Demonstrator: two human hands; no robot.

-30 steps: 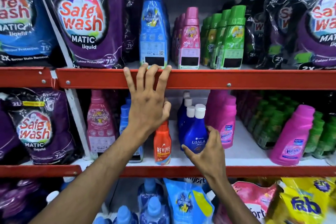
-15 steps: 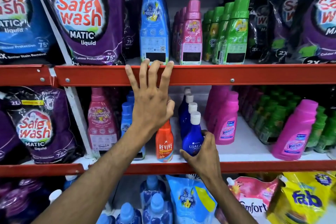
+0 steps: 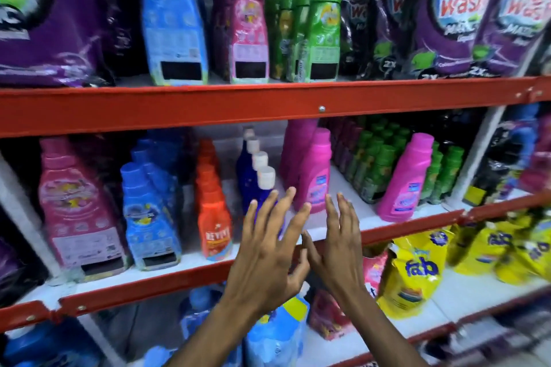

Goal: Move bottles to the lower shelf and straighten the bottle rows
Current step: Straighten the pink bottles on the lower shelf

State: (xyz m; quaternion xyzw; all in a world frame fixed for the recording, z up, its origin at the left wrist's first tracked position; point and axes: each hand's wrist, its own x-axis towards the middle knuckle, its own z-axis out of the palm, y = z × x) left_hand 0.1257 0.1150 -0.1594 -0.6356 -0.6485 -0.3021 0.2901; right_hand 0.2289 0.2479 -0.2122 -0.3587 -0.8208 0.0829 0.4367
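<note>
My left hand (image 3: 269, 250) and my right hand (image 3: 337, 244) hover side by side in front of the middle shelf (image 3: 167, 280), fingers spread, holding nothing. Just behind the left fingertips stands a row of dark blue bottles with white caps (image 3: 256, 179). An orange Revive bottle row (image 3: 213, 211) is to its left. A pink bottle (image 3: 316, 173) stands just beyond my right fingertips. On the upper shelf (image 3: 208, 107) stand a tall blue bottle (image 3: 174, 18), pink bottles (image 3: 249, 27) and green bottles (image 3: 323, 27). The picture is blurred by motion.
Purple Safewash pouches (image 3: 459, 15) fill both ends of the upper shelf. The middle shelf also holds a large pink bottle (image 3: 74, 208), blue bottles (image 3: 149, 211), small green bottles (image 3: 378, 164) and another pink bottle (image 3: 408, 179). Yellow fab pouches (image 3: 417, 271) lie below.
My left hand has come off the upper shelf rail and dropped beside the right. My right hand has let go of the blue bottle. The view has swung right.
</note>
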